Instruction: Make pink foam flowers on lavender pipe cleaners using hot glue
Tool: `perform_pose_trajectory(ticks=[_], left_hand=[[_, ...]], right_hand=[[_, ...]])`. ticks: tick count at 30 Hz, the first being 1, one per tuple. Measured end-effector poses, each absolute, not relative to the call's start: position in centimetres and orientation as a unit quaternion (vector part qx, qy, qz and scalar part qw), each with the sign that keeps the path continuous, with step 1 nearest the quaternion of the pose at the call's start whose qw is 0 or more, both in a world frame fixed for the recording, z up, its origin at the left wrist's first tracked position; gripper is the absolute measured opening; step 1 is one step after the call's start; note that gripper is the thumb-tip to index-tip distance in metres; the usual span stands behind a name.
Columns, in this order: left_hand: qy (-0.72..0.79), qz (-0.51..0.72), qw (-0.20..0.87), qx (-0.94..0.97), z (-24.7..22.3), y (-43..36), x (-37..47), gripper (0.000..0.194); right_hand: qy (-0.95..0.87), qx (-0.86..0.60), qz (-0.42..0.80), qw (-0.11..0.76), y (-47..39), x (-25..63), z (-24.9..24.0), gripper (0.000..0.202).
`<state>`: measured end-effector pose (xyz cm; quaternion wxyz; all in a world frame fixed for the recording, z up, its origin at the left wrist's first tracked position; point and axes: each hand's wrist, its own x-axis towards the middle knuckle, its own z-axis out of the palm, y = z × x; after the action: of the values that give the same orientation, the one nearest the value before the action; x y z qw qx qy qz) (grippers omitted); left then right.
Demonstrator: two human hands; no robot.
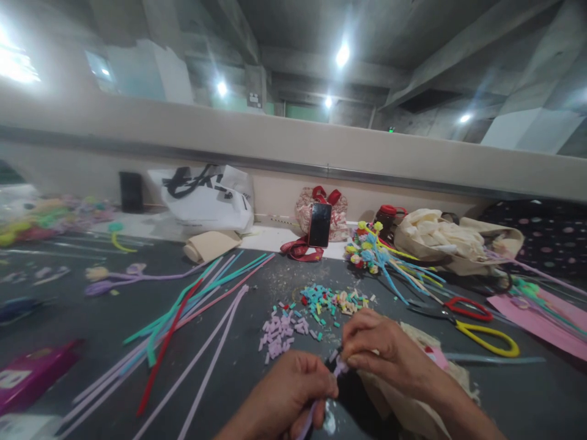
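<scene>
Near the front of the dark table, my left hand is closed in a pinch on a lilac pipe cleaner, whose stem runs down below the fingers. My right hand pinches at the pipe cleaner's upper end, where a small lilac tuft shows between the two hands. The fingertips hide most of that tuft. Just beyond my left hand lies a heap of short lilac pieces. Behind it is a mixed heap of teal, cream and red pieces.
Long loose pipe cleaners spread to the left. Scissors with red and yellow handles lie right, near a bundle of small pipe-cleaner flowers. A phone leans against a patterned pouch at the back. A white bag stands back left.
</scene>
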<state>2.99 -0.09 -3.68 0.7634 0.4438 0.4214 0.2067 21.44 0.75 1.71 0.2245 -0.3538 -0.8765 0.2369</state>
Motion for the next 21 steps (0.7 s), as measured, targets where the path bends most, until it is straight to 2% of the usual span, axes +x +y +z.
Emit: perform_pose_trajectory(ticks=[4, 8, 12, 15, 21], left_hand=[[0.410, 0.223, 0.775, 0.426, -3.4, 0.2, 2.9, 0.013], [0.384, 0.270, 0.777, 0.419, -3.2, 0.3, 2.9, 0.028], [0.407, 0.329, 0.740, 0.422, -3.3, 0.1, 3.2, 0.034], [0.422, 0.344, 0.707, 0.451, -3.5, 0.1, 3.4, 0.036], [0.433, 0.352, 0.668, 0.492, -3.7, 0.2, 3.6, 0.044]], right_hand=[[-0.818, -0.374, 0.288, 0.328, 1.0, 22.1, 1.3, 0.019], [-0.693, -0.444, 0.380, 0.423, 1.4, 22.1, 0.3, 0.023], [-0.569, -0.414, 0.557, 0.441, 1.2, 21.0, -0.8, 0.044], [-0.543, -0.350, 0.631, 0.430, 0.9, 20.2, -1.3, 0.057], [-0.532, -0.333, 0.627, 0.461, 0.4, 19.5, -1.5, 0.044]])
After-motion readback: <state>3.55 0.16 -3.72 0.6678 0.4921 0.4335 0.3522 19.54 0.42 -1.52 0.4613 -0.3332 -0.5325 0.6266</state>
